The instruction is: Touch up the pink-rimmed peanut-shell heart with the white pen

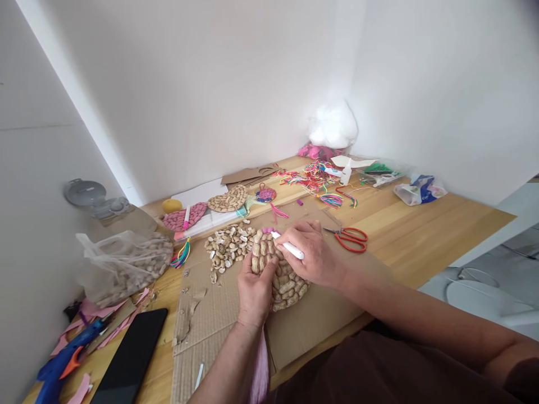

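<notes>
From the head view, near the middle of the frame, the left hand (255, 285) grips the lower left edge of a peanut-shell disc (283, 275), fingers curled around its rim. The right hand (314, 252) rests on the disc's upper right, closed around a white marker (288, 247) whose pink tip points to the disc's top. The disc lies on a sheet of cardboard (320, 320). Just left of it sits a loose shell pile (227, 247). Red scissors (351, 238) lie to the right. A bag of peanuts (122, 266) slumps at mid-left, a black phone (132, 356) at lower left.
</notes>
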Tool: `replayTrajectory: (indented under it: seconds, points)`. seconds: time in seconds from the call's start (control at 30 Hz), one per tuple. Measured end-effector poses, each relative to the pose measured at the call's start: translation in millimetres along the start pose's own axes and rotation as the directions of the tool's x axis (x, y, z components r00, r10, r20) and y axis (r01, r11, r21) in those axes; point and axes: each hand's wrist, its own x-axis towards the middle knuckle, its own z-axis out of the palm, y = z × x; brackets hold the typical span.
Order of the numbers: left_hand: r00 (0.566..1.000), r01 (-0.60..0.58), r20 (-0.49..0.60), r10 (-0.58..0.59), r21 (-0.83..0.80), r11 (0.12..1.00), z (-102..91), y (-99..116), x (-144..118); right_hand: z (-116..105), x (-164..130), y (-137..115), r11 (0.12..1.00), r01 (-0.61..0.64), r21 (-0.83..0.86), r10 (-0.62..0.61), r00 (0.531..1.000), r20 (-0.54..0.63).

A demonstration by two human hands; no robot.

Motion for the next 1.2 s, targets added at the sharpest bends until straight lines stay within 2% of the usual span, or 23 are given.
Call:
replayTrajectory:
  seconds: [0.2, 0.33, 0.5, 0.63, 0.73, 0.87, 0.97, 1.1, 1.2]
  points:
    - [1.000, 0.015, -0.001, -0.015, 0.005, 1.000, -0.6, 0.2, -0.4, -4.8, 3.7, -0.9, 1.000, -0.006, 0.000, 0.006, 0.999, -0.051]
    - [1.000, 0.004, -0.012, -0.004, 0.014, 1.000, -0.3, 0.4, -0.8, -7.0, 4.3, -1.6, 1.000, 0.000, 0.032, 0.000, 1.000, -0.016]
    - [1.000, -0.018, 0.007, 0.018, 0.043, 0.999, 0.0, 2.3, -1.4, 0.5, -0.3, 0.8, 0.999, 0.031, -0.016, -0.031, 0.999, 0.016]
    - [1.000, -0.013, 0.003, 0.013, 0.026, 1.000, 0.7, 3.6, -1.5, 0.4, -1.1, 1.3, 0.997, 0.065, -0.037, -0.066, 0.997, -0.027]
    - [1.000, 0.004, -0.006, -0.004, 0.016, 1.000, 0.8, 3.9, -1.5, -4.7, 0.6, -0.3, 0.999, 0.049, -0.003, -0.049, 0.998, -0.048]
    - [1.000, 0.004, 0.009, -0.005, 0.024, 1.000, 1.4, 4.6, -1.9, -6.9, 2.2, -1.6, 0.999, 0.005, 0.038, -0.004, 1.000, -0.021]
    - [1.000, 0.005, 0.005, -0.005, 0.011, 1.000, 2.6, 5.8, -2.6, -3.9, 1.3, -0.5, 0.999, -0.015, 0.038, 0.015, 1.000, -0.019]
    - [1.000, -0.002, -0.001, 0.002, 0.009, 1.000, 3.0, 6.3, -3.1, -2.6, 1.2, 3.7, 1.000, 0.027, -0.014, -0.028, 0.999, -0.044]
    - [1.000, -0.006, 0.021, 0.005, 0.052, 0.999, 1.7, 5.3, -2.9, -7.2, 5.2, 7.2, 1.000, -0.019, 0.002, 0.019, 0.998, -0.054]
